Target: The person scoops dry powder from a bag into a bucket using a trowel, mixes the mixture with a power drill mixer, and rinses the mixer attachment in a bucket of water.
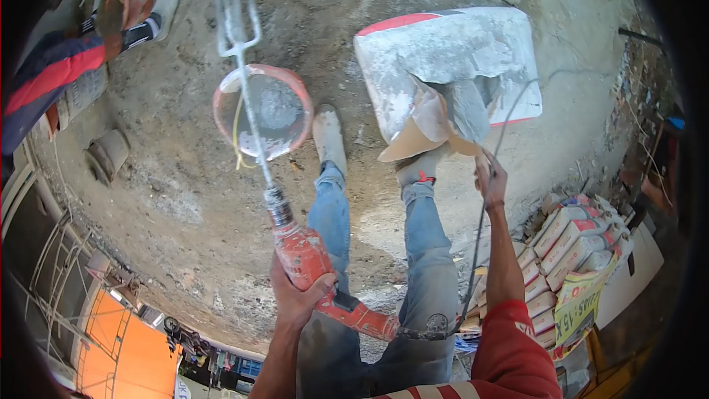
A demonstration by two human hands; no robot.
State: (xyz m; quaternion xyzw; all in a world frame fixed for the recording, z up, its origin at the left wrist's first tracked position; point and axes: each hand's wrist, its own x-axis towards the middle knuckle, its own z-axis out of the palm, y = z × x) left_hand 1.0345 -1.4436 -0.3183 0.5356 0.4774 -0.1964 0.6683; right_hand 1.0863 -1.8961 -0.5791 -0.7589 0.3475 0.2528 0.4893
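My left hand point(299, 292) is wrapped around the body of a red, dust-covered handheld power mixer point(304, 257). Its long shaft slants up past the bucket's opening to a pale, caged mixing paddle point(236, 18). Below the paddle, a round reddish bucket point(309, 107) holds grey material and has a yellow handle. My right hand point(491, 177) is closed at the torn brown edge of a large paper bag point(377, 66), with the flap stretched towards its fingertips. The bag lies ripped, with grey powder on it. A dark power cord point(478, 244) runs past my right hand.
Another person's leg point(59, 77) and a small bucket point(136, 1) are at upper left. An overturned pot-like container point(108, 155) lies on the dusty ground. Stacked bags point(569, 244) and a yellow printed sheet point(580, 303) are at right; scaffolding point(55, 273) stands lower left.
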